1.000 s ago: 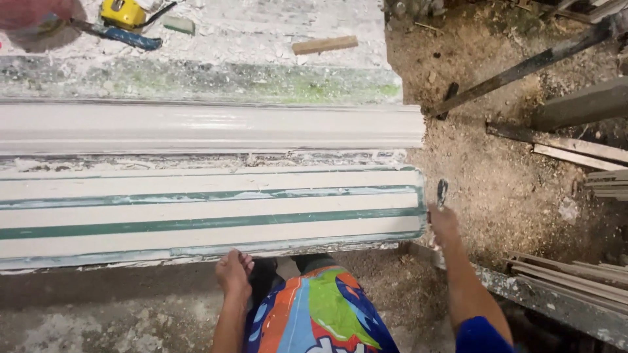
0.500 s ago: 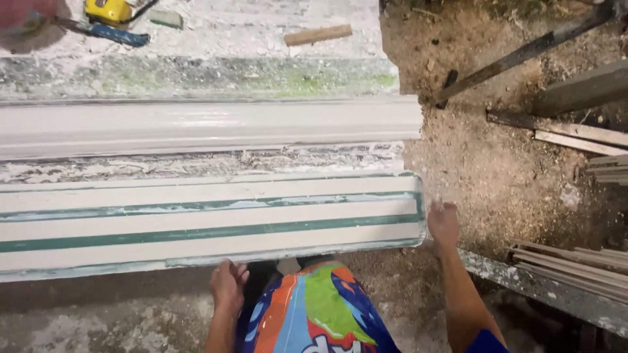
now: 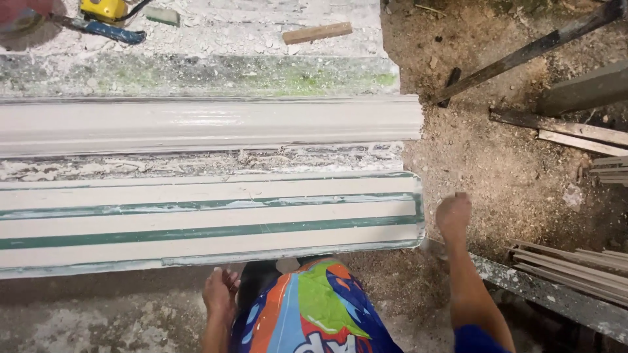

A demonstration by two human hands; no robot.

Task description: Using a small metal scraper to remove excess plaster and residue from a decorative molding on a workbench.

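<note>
Our right hand (image 3: 453, 214) is closing into a loose fist just beside the right end of the long white mould with green stripes (image 3: 209, 219), and we are seeing nothing between the fingers now. One second ago this hand was carrying a small dark tool near the same corner; half a second ago the tool was already out of sight, and the hand has been coming a little lower and nearer to the end of the mould since then. So we are judging that the work with the tool at this end is pausing, and the hand is free.

Our left hand (image 3: 220, 292) is hanging below the near edge of the mould, fingers relaxed and slightly spread, holding nothing; it has been sliding down from that edge. Whether it is touching our colourful shorts (image 3: 307, 314), we cannot tell.

The mould itself is lying flat in front of us, in the same place as before. Behind it the plain white cornice piece (image 3: 209, 124) is lying parallel, with crumbs of plaster between them. Farther away, on the dusty slab, we are seeing a yellow tape measure (image 3: 103, 8), a blue-handled tool (image 3: 108, 31) and a small wooden block (image 3: 317, 33). On the right, wooden strips (image 3: 575, 265) are resting on the sawdust ground.
</note>
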